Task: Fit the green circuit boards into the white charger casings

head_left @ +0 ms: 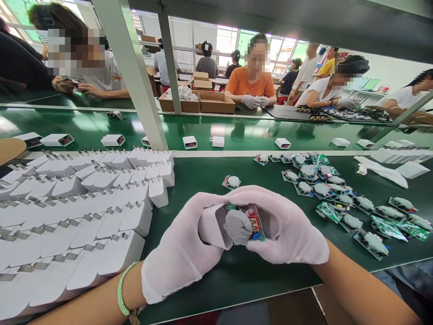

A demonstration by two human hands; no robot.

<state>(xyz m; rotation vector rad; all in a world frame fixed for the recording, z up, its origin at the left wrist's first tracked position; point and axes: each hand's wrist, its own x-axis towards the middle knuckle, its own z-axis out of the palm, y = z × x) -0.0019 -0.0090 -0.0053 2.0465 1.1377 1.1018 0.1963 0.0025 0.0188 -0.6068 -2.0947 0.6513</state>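
Observation:
Both my hands wear white gloves and meet at the table's front middle. My left hand (182, 253) is closed round a white charger shell (211, 225), its open end facing right. My right hand (287, 230) pinches a circuit board (245, 223) carrying a grey putty lump, with the board partly inside the shell's opening. A green bracelet sits on my left wrist.
Rows of white charger shells (74, 212) fill the table's left. Several loose circuit boards with grey lumps (338, 194) lie at the right, one more (232, 182) ahead of my hands. Finished chargers (189, 142) ride the green belt. A metal post (131, 76) stands ahead; seated workers face me across the belt.

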